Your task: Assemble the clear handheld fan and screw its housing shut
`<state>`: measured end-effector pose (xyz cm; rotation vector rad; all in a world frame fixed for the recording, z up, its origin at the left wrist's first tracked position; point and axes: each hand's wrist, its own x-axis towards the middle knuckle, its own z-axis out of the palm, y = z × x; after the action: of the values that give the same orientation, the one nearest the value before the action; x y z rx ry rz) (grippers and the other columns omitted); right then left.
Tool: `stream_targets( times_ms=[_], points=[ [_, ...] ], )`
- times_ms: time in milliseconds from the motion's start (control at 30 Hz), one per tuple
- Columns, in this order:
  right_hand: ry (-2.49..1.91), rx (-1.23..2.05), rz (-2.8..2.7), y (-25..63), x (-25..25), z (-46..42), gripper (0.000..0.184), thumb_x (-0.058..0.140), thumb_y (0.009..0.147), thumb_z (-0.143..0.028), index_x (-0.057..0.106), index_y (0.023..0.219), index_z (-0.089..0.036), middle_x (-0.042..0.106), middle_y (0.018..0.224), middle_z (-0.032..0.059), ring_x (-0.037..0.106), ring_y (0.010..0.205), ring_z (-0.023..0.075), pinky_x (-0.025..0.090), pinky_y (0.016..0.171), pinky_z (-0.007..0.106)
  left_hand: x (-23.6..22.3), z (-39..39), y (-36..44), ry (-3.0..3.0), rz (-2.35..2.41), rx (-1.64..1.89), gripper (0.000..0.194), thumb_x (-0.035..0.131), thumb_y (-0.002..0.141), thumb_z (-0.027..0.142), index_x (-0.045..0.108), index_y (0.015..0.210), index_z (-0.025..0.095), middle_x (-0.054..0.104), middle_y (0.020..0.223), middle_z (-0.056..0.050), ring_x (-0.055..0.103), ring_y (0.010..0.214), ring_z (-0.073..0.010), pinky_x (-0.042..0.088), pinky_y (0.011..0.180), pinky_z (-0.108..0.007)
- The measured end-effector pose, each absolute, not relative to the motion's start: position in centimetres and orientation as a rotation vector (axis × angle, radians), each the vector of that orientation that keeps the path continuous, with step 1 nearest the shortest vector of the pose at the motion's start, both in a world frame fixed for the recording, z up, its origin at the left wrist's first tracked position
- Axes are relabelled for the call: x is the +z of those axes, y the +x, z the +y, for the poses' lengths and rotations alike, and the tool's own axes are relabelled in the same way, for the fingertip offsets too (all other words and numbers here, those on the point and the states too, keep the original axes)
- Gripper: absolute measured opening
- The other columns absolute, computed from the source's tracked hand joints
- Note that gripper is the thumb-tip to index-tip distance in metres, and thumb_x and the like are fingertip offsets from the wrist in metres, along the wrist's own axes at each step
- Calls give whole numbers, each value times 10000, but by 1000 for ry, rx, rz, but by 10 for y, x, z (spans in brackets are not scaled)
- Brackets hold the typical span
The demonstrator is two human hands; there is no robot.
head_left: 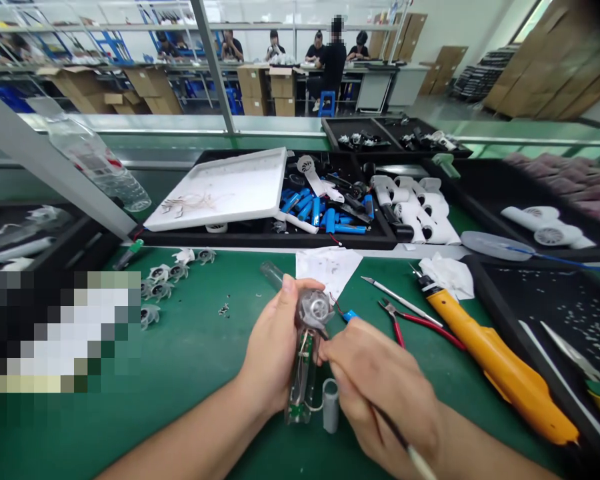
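My left hand (275, 347) is closed around a clear plastic fan housing (305, 360) with a silver motor head (316, 308) at its top and a green circuit board inside. My right hand (375, 380) pinches a thin dark-handled tool (405, 443) whose tip meets the housing just below the motor. A grey cylinder (331, 405) hangs by a wire from the housing's lower end. A small blue part (351, 315) on red wires lies just behind my right hand. Both hands work above the green mat (200, 360).
A yellow electric screwdriver (500, 363), red-handled pliers (410, 320) and tweezers (400, 300) lie to the right. Small grey impellers (163, 273) sit left. Black trays hold blue batteries (320, 213), white fan shells (415, 207) and a white tray (225, 190). People sit far behind.
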<state>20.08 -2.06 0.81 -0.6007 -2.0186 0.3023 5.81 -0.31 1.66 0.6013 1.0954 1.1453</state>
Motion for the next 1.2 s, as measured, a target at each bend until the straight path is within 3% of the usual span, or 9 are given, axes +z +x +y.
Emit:
stream_targets(
  times_ms=[133,300,367,467,633,867,1200],
  points=[
    [-605,156,-2020,192,2,-26,259,444,869,33,595,1039,-91,713,839,124,686,760,235,585,669,380,17,-2,59,598,1180,1147,436,600,910,625,673,970,199,669,763,-1,534,532,-111,449,503,-201],
    [-598,62,-2075,188,-4,-24,188,494,846,16,596,978,-72,665,733,130,639,654,240,527,525,369,18,-3,60,534,1230,1122,413,607,908,593,675,884,187,631,710,7,511,556,-124,424,533,-216],
    [-589,52,-2083,187,-6,-23,206,493,837,20,595,994,-66,662,723,126,642,662,246,542,534,374,19,-4,59,548,1246,1113,414,575,925,578,665,824,187,601,678,8,501,582,-138,416,557,-228],
    [-607,143,-2012,185,-5,-25,263,459,854,7,586,1064,-88,674,736,95,665,684,227,595,606,362,20,-5,57,612,1286,1149,383,533,952,502,641,758,190,562,672,5,461,623,-148,387,582,-236],
    [-676,267,-1854,188,5,-30,283,437,861,-16,592,1058,-147,643,697,40,632,593,164,570,560,276,21,-5,55,593,1233,1169,364,525,945,479,616,723,205,495,632,19,384,576,-147,327,539,-250],
    [-761,430,-1941,204,24,-30,218,455,876,-32,607,976,-152,690,730,19,699,652,125,598,700,214,16,-2,57,616,1261,1107,377,490,929,492,644,735,207,517,563,9,429,537,-165,339,535,-268],
    [-914,486,-2057,212,36,-25,238,433,961,-69,596,869,-215,689,751,-21,661,614,103,626,657,217,18,2,65,454,1267,1093,318,526,916,395,609,690,187,553,678,3,442,603,-142,383,586,-240]
  ],
)
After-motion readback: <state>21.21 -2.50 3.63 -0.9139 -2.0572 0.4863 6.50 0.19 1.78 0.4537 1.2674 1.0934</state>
